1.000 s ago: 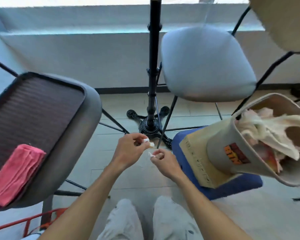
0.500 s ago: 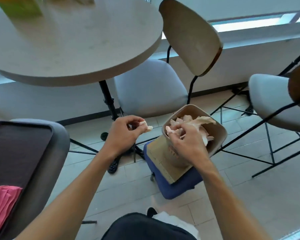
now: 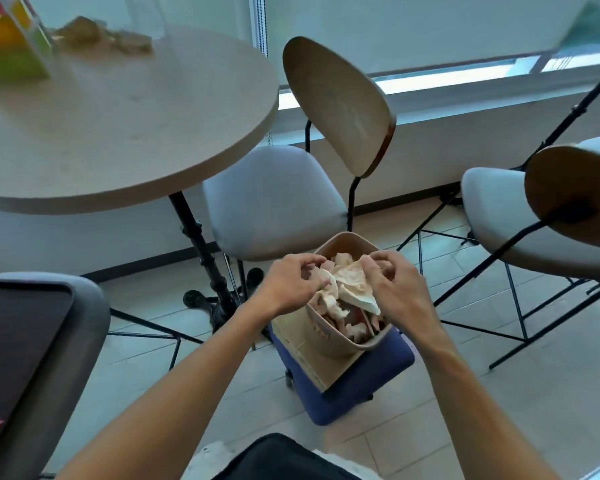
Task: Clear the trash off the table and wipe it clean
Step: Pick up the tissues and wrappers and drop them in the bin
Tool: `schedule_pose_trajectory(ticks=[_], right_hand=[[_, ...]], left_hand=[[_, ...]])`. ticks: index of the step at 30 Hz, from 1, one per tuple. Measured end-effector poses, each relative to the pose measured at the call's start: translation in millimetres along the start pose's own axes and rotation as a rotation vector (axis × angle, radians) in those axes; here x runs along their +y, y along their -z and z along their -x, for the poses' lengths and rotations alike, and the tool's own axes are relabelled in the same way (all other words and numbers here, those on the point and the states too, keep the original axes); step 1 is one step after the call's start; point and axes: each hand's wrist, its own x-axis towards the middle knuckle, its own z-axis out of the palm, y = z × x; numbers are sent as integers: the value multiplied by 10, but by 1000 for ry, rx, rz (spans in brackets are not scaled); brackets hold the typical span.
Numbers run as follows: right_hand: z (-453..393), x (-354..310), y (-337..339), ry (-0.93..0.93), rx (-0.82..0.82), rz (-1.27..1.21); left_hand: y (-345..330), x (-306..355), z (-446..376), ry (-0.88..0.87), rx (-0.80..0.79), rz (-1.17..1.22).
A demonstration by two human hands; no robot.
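2 grey-seated chairs (image 3: 274, 199) (image 3: 520, 216), blue wheeled stool (image 3: 357, 386), dark tray (image 3: 18, 344), window (image 3: 430, 29)

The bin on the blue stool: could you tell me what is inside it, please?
The bin holds crumpled paper trash, piled to the rim. Both hands and the top pieces cover whatever lies deeper.

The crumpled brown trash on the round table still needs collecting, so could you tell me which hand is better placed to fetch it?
Probably the left hand. Both hands are over the bin, but the table and its brown trash lie to the left, so the right hand would have to cross over.
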Motion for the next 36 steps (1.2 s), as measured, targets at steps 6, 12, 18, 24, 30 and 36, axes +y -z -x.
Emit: schedule_pose_trajectory(ticks=[6,12,18,24,30,36], right_hand=[[-200,-633,20,143,-56,-63],[-411,-1620,-155,392,-131,-102],[-698,-2671,-555,480,-104,-40],[-1300,-3536,-1310,573,-205,118],[-2000,-4051,-2124,652,-157,440],[-2482,-4179,-2484,619,-137,651]], left_hand=[[602,339,67,-152,58,59],[1608,739,156,-341,210,-36],[2696,515,-33,-251,402,-68],[3545,17,-216,-126,513,-27],[3974,-386,-241,-80,553,-86],[4217,-591,-310,-60,576,-84]])
